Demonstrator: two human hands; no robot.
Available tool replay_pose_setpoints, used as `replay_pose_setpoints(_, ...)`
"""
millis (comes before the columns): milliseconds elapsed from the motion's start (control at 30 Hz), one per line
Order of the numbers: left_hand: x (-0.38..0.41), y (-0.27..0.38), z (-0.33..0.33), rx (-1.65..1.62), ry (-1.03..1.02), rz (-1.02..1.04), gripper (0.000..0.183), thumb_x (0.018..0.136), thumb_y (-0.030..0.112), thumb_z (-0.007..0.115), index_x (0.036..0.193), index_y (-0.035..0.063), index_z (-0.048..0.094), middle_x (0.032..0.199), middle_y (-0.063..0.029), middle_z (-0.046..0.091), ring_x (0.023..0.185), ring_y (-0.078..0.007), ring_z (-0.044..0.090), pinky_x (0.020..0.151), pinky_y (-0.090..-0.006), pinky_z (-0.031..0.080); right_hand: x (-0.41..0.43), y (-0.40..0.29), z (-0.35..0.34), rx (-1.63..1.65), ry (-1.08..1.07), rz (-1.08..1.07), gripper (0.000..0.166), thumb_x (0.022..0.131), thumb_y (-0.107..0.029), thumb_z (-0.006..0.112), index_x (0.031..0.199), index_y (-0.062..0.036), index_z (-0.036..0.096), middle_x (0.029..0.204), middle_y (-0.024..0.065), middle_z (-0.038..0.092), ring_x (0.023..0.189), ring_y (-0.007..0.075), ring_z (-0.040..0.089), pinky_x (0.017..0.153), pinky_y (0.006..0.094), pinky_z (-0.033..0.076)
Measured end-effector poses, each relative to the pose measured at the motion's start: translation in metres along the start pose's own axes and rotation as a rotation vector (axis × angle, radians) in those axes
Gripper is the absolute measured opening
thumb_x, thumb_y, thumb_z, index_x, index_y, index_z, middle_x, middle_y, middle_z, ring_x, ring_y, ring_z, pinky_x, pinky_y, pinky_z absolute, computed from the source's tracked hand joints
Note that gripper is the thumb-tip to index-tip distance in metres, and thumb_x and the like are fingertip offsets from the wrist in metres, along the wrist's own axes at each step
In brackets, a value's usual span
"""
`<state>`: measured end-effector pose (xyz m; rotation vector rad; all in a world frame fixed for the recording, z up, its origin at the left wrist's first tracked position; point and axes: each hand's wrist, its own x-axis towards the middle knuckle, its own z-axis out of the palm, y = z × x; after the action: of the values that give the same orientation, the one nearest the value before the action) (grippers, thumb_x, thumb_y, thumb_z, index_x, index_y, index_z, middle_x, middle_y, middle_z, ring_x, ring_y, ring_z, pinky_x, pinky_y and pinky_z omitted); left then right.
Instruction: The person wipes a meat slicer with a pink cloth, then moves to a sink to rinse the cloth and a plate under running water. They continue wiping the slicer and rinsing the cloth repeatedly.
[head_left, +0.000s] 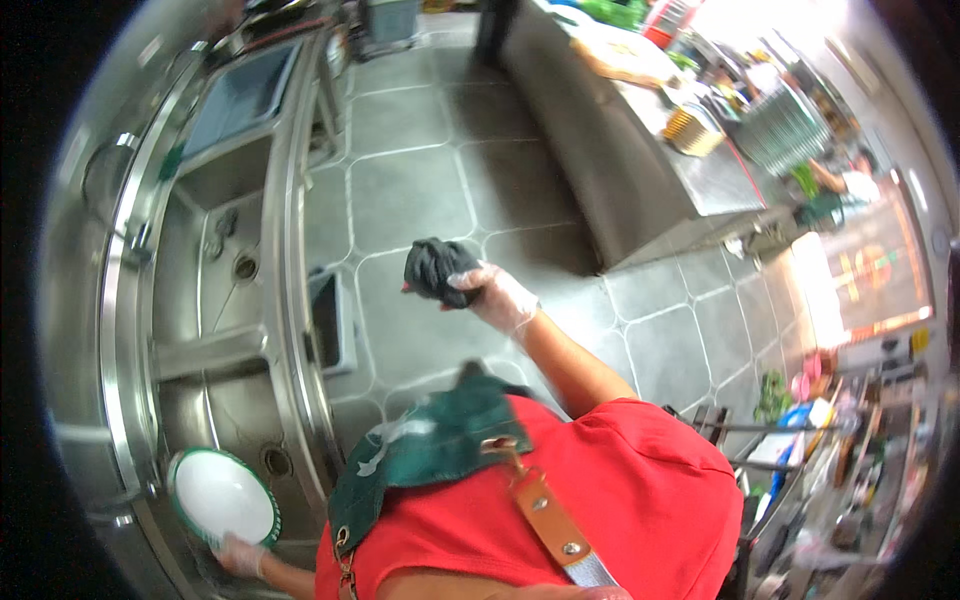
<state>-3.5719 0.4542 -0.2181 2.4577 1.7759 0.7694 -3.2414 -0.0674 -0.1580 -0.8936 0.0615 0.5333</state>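
Note:
At the lower left, my left hand, in a thin clear glove, grips the near edge of a round white dish with a green rim. The dish is tilted over the front basin of a stainless steel sink. It looks bare inside. My right hand, gloved the same way, is shut on a bunched dark grey cloth. Hand and cloth are held out above the tiled floor, away from the sink.
Beyond a divider lies a second sink basin, then a grey plastic tub. Another bin stands on the floor beside the sink. Across the aisle, a steel counter bears stacked baskets. Another person is at the far right. Crowded shelves stand behind.

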Motion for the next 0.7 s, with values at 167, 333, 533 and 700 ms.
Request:
replay_pose_setpoints(167, -0.016, 0.093, -0.025, -0.440, 0.111, -0.065, 0.038, 0.080, 0.019, 0.054, 0.113, 0.0001, 0.051, 0.103, -0.0162, 0.058, 0.087, -0.0290, 0.058, 0.075, -0.0363, 0.046, -0.069, -0.030, -0.078, -0.082, 0.098, -0.142, 0.054, 0.070, -0.015, 0.058, 0.121, -0.0015, 0.046, 0.106, 0.0125, 0.060, 0.094, 0.0197, 0.056, 0.071, 0.0295, 0.047)
replay_pose_setpoints(333, -0.080, 0.220, -0.043, -1.087, -0.063, -0.205, 0.035, 0.077, 0.018, 0.058, 0.106, -0.0005, 0.052, 0.098, -0.0138, 0.057, 0.083, -0.0267, 0.057, 0.071, -0.0339, 0.045, -0.172, -0.076, -0.207, -0.015, 0.378, -0.307, 0.044, 0.071, -0.013, 0.059, 0.112, -0.0010, 0.053, 0.100, 0.0098, 0.060, 0.091, 0.0195, 0.056, 0.071, 0.0312, 0.047)
replay_pose_setpoints(533, -0.184, 0.413, -0.039, -1.585, -0.622, -0.420, 0.032, 0.073, 0.017, 0.062, 0.099, -0.0012, 0.055, 0.092, -0.0110, 0.056, 0.078, -0.0240, 0.056, 0.066, -0.0310, 0.044, -0.300, -0.109, -0.346, 0.161, 0.862, -0.510, 0.044, 0.069, -0.012, 0.060, 0.111, -0.0002, 0.053, 0.096, 0.0095, 0.061, 0.084, 0.0215, 0.058, 0.069, 0.0346, 0.049)
replay_pose_setpoints(700, -0.295, 0.575, -0.056, -1.596, -1.121, -0.299, 0.032, 0.071, 0.013, 0.062, 0.098, -0.0026, 0.055, 0.091, -0.0110, 0.058, 0.078, -0.0233, 0.058, 0.064, -0.0307, 0.048, -0.366, -0.131, -0.420, 0.330, 1.032, -0.627, 0.041, 0.067, -0.013, 0.059, 0.106, -0.0003, 0.052, 0.094, 0.0117, 0.060, 0.080, 0.0269, 0.060, 0.064, 0.0367, 0.051)
